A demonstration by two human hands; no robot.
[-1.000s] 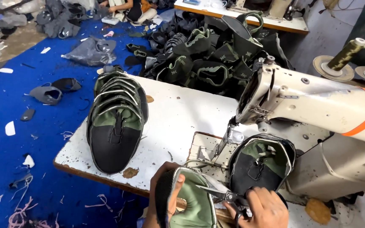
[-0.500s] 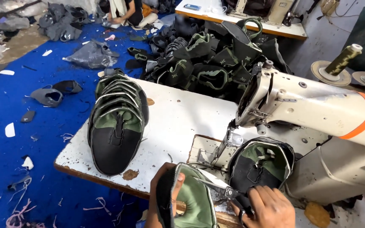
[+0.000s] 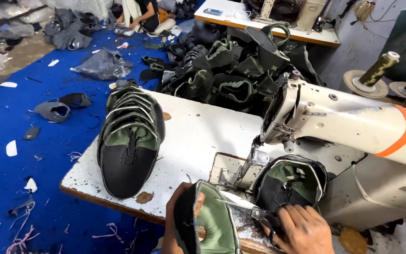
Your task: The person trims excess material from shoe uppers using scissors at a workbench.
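Note:
My left hand (image 3: 178, 212) grips a black and green shoe upper (image 3: 211, 220) at the near edge of the white table (image 3: 198, 136), fingers curled over its black rim. My right hand (image 3: 301, 230) holds small scissors (image 3: 246, 210) whose blades point left at the upper. Just behind my right hand, a second black and green shoe upper (image 3: 290, 184) lies beside the needle area (image 3: 250, 162) of the cream sewing machine (image 3: 348, 127).
A stack of nested black and green shoe uppers (image 3: 130, 141) lies on the table's left part. A heap of more uppers (image 3: 231, 70) sits behind it. Thread cones (image 3: 377, 69) stand at the right. Scraps litter the blue floor (image 3: 34, 155); a person (image 3: 139, 14) sits far back.
The upper in my left hand has tilted up a little, and my right hand with the scissors has shifted slightly toward it. The view has drifted a bit.

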